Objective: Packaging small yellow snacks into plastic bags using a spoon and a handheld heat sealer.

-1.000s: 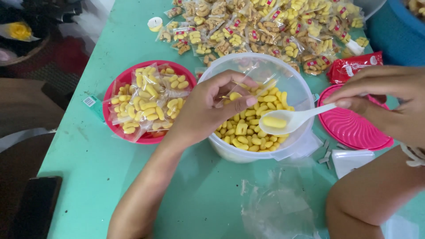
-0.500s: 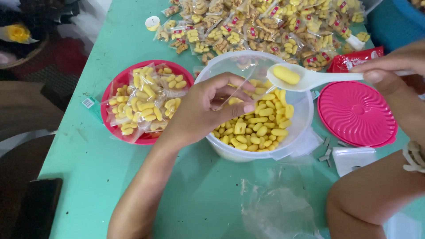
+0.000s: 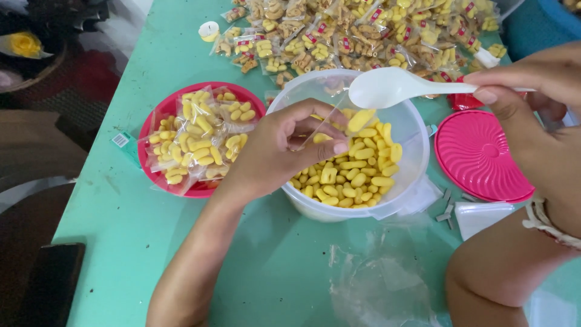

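My left hand (image 3: 284, 148) pinches a small clear plastic bag (image 3: 330, 118) open over a round clear tub (image 3: 411, 154) that holds several yellow puffed snacks (image 3: 357, 172). My right hand (image 3: 532, 103) grips the handle of a white plastic spoon (image 3: 387, 88), tipped bowl-down above the bag's mouth. One yellow snack (image 3: 361, 119) is dropping from the spoon into the bag.
A red bowl (image 3: 158, 115) left of the tub holds filled snack bags (image 3: 200, 136). Several sealed bags (image 3: 363, 36) are heaped at the table's far side. A pink ribbed lid (image 3: 478, 157), small staples (image 3: 445, 209), empty clear bags (image 3: 375, 278) and a dark phone (image 3: 51, 281) lie on the green table.
The right hand lifted the spoon with a snack out of the tub, moved it over the bag and tipped it. The snack left the spoon. The left hand stayed put.
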